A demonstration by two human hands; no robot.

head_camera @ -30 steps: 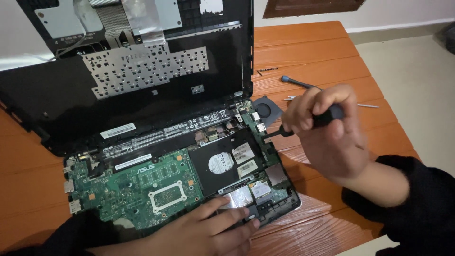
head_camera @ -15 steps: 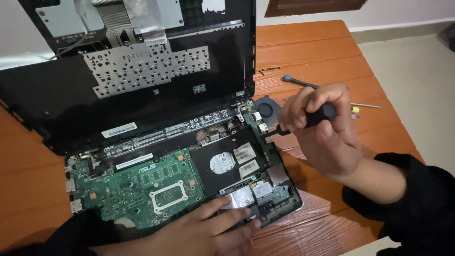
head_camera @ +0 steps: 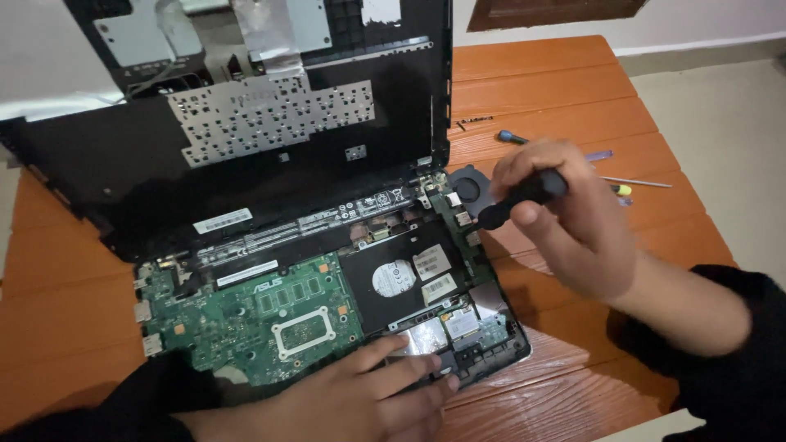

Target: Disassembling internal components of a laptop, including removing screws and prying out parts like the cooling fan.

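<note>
At three o'clock of the opened laptop (head_camera: 344,311), right hand (head_camera: 565,217) fingers clench a screwdriver (head_camera: 520,198) that might slip and gouge components, while left hand (head_camera: 360,393) fingers press flat, grasping nothing.

bare hands, long black sleeves (head_camera: 729,336) reaching both wrists.

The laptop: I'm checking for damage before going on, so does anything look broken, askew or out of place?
No damage shows. The laptop lies opened up, its keyboard panel tipped back and the green board bare. The right hand grips a black screwdriver near the fan; the left hand presses the front edge. Loose tools lie on the table.
</note>
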